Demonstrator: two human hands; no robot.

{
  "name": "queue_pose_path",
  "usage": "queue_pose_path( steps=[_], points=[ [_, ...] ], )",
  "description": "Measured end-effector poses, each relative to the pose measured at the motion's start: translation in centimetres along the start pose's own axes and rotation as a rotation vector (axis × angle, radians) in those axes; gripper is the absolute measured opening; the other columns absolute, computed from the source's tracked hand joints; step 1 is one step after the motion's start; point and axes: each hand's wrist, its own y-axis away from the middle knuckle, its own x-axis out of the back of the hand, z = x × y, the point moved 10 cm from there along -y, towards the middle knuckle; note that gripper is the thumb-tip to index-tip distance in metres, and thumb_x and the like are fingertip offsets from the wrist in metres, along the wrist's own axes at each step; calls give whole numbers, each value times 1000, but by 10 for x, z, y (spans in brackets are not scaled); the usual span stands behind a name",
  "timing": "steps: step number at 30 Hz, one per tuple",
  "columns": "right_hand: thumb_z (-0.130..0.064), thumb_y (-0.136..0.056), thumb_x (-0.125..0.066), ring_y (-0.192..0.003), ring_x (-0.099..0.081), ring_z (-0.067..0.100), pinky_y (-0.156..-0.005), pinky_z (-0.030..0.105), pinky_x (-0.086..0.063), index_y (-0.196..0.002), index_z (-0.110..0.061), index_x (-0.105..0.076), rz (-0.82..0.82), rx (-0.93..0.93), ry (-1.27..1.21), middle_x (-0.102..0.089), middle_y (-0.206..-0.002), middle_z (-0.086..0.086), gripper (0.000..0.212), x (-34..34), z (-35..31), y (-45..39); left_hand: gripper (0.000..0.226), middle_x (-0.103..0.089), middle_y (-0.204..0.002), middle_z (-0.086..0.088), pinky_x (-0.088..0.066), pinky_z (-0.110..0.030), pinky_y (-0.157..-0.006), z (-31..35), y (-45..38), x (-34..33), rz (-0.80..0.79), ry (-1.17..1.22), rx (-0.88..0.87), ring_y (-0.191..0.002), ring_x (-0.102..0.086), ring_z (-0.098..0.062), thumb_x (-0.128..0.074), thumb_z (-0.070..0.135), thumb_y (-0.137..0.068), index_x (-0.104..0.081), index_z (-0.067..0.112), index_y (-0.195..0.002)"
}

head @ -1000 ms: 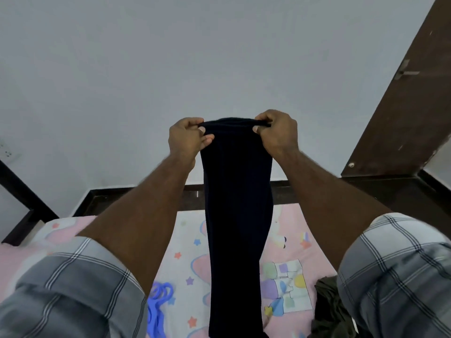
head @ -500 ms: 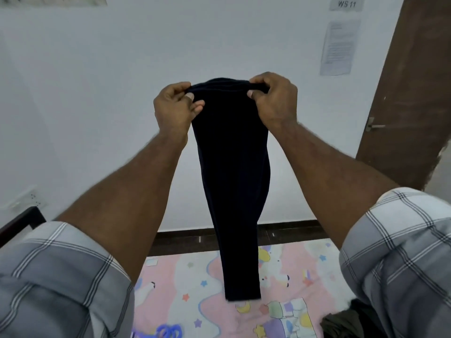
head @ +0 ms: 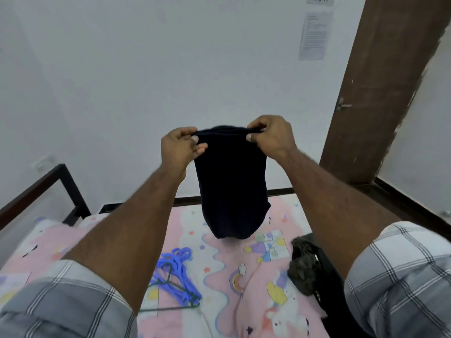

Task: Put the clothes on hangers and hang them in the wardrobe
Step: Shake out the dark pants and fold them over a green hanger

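Lower now than a moment ago, the dark cloth (head: pixel 231 186) hangs over the bed (head: pixel 219 276), its bottom bunched. The left hand (head: pixel 180 148) and right hand (head: pixel 271 136) pinch its top edge. One grip could slip and drop it, far from the blue hangers (head: pixel 178 276).

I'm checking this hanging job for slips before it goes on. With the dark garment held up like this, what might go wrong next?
1. Both the left hand and right hand only pinch the top edge of the dark garment; it may slip and drop onto the bed.
2. The blue hangers lie tangled in a pile; grabbing one single-handed may drag others along.
3. No wardrobe is in view.
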Motion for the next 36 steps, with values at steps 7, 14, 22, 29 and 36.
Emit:
queue_pose_path(
  steps=[7, 14, 22, 29, 36],
  points=[
    [-10, -71, -85, -72, -69, 13, -80, 40, -62, -79, -27, -73, -211, -219, -30, -69, -75, -9, 22, -33, 53, 125, 18, -65, -99, -18, -63, -28, -69, -84, 110, 43, 22, -45, 199, -64, -74, -21, -55, -5, -97, -65, 9, -97],
    [-9, -73, -84, -79, -71, 17, -82, 40, -60, -81, -24, -73, -307, -350, -38, -71, -79, -8, 21, -40, 93, 251, 18, -65, -95, -16, -63, -30, -73, -142, 226, 72, 57, -86, 344, -66, -74, -23, -54, -8, -96, -65, 6, -102],
    [-7, -78, -83, -68, -64, 14, -76, 33, -59, -85, -22, -71, -426, -424, 10, -68, -79, -4, 19, -40, 109, 367, 17, -66, -93, -16, -62, -26, -64, -186, 336, 99, 79, -104, 493, -65, -73, -24, -54, -8, -97, -64, 1, -106],
    [-6, -77, -82, -76, -68, 18, -79, 39, -61, -86, -20, -73, -421, -462, 18, -69, -78, -4, 19, -46, 126, 391, 17, -67, -104, -22, -62, -26, -62, -203, 353, 106, 97, -126, 527, -70, -73, -28, -55, -8, -96, -64, 1, -107],
    [-7, -77, -82, -73, -66, 17, -79, 42, -61, -92, -16, -76, -387, -508, 15, -70, -81, -1, 19, -72, 158, 363, 16, -69, -96, -19, -58, -22, -57, -226, 314, 101, 94, -127, 558, -65, -73, -23, -55, -9, -96, -65, 3, -101]
  ],
)
